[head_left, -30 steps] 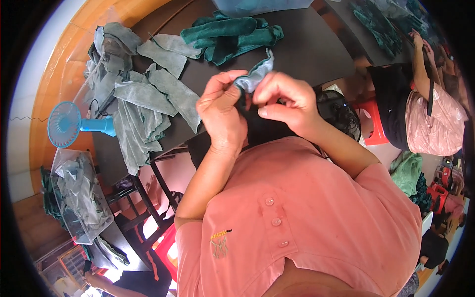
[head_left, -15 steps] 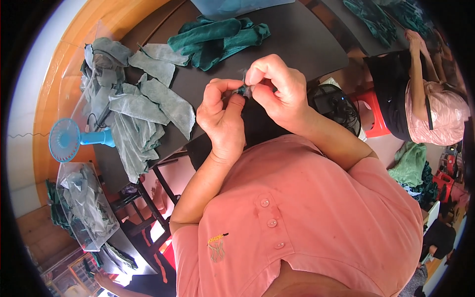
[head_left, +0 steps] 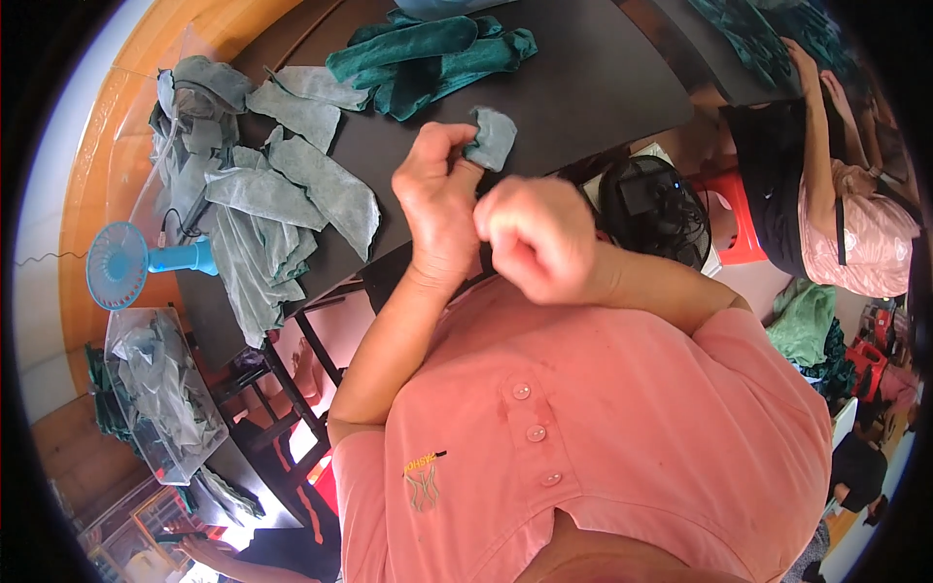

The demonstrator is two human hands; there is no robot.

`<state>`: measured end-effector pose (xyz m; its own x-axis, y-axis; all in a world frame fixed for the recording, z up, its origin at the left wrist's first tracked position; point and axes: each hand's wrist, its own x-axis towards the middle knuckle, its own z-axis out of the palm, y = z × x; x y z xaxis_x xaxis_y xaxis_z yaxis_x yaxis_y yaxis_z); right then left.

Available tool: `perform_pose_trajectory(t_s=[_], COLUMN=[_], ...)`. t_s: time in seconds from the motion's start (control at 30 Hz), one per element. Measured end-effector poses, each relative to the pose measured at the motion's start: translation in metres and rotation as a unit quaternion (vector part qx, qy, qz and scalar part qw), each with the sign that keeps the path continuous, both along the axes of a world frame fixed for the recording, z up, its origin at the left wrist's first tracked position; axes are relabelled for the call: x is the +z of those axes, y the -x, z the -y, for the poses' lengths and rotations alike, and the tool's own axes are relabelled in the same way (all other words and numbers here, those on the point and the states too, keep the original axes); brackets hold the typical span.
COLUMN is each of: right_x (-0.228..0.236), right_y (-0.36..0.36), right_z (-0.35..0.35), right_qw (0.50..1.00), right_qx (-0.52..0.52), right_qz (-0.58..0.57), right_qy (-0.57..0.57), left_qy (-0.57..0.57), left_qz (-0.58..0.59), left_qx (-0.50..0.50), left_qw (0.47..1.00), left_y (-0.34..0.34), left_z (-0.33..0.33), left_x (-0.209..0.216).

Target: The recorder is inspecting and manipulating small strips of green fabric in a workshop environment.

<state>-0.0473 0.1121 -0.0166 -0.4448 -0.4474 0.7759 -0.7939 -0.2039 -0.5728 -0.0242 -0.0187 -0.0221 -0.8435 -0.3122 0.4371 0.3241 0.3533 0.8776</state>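
My left hand (head_left: 437,194) pinches a small grey-green piece of fabric (head_left: 494,141) between thumb and fingers above the dark table (head_left: 593,87). The piece stands up from the fingertips. Close beside the left wrist, my right hand (head_left: 539,238) is closed and a little blurred; what it holds, if anything, cannot be made out. Beyond my hands lies a pile of dark green velvet pieces (head_left: 428,58). To the left, pale grey-green fabric pieces (head_left: 292,189) are spread and heaped, some hanging over the table's near edge.
A blue fan (head_left: 119,264) stands at the left, above a clear bin (head_left: 160,389) of fabric scraps. At the right are a black round object with cables (head_left: 653,209) and a red stool (head_left: 741,223). Another person (head_left: 855,223) handles green fabric at the far right.
My right hand has come away from the left fingertips, down toward my chest, and closed. The grey-green piece now shows upright in my left fingers. The view has shifted slightly.
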Motion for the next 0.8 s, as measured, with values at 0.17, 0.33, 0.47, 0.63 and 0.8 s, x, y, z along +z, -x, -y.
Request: perform_pose_trajectory(t_s=[0.17, 0.33, 0.47, 0.63, 0.8], right_x=[0.010, 0.009, 0.003, 0.003, -0.006], right_y=[0.017, 0.018, 0.029, 0.025, 0.017], right_z=[-0.015, 0.000, 0.005, 0.006, 0.001], right_qw=[1.000, 0.990, 0.993, 0.992, 0.997], right_qx=[0.004, -0.090, -0.107, -0.057, -0.033], right_qz=[0.008, 0.106, 0.038, 0.098, 0.036], right_qy=[0.023, 0.024, 0.035, 0.055, 0.053], left_qy=[-0.201, -0.222, -0.239, -0.177, -0.246], left_qz=[0.051, 0.010, 0.059, 0.094, 0.075], left_qx=[-0.054, 0.010, 0.007, 0.020, -0.036], left_qw=[0.977, 0.975, 0.969, 0.979, 0.966], left_y=[-0.009, -0.008, -0.017, -0.016, -0.017], left_z=[0.001, -0.001, -0.019, -0.004, -0.009], left_x=[0.012, 0.004, 0.020, 0.008, 0.007])
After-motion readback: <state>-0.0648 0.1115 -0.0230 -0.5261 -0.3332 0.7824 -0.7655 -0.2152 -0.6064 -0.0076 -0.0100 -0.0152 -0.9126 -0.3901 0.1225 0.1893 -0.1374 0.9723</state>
